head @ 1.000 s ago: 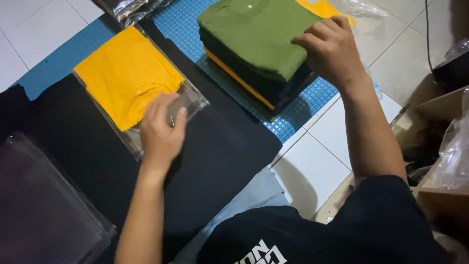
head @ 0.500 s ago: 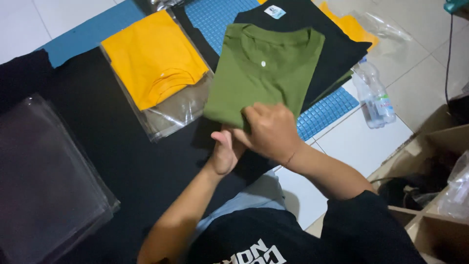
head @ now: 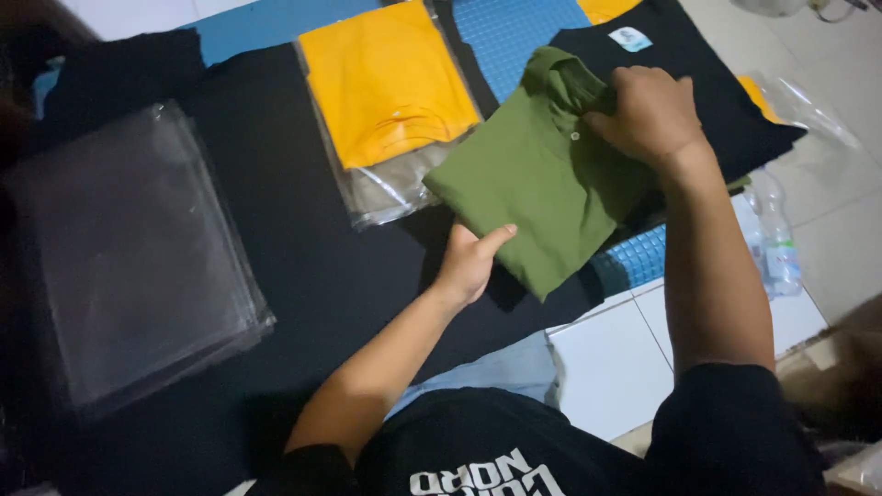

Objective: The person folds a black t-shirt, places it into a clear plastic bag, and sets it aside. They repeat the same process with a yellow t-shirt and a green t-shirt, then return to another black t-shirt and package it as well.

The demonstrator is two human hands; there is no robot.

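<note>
Head view: folded green shirt (head: 537, 188) lifted over black cloth's (head: 303, 276) right edge. Left hand (head: 470, 262) pinching its near corner, thumb on top. Right hand (head: 650, 112) fisted round collar. Bagged yellow shirt (head: 386, 87) beside; clear bags (head: 129, 253), probably stacked, left.

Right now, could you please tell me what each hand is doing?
Left hand: closed on the lower edge of the folded green shirt.
Right hand: closed on the same shirt near its collar.
</note>
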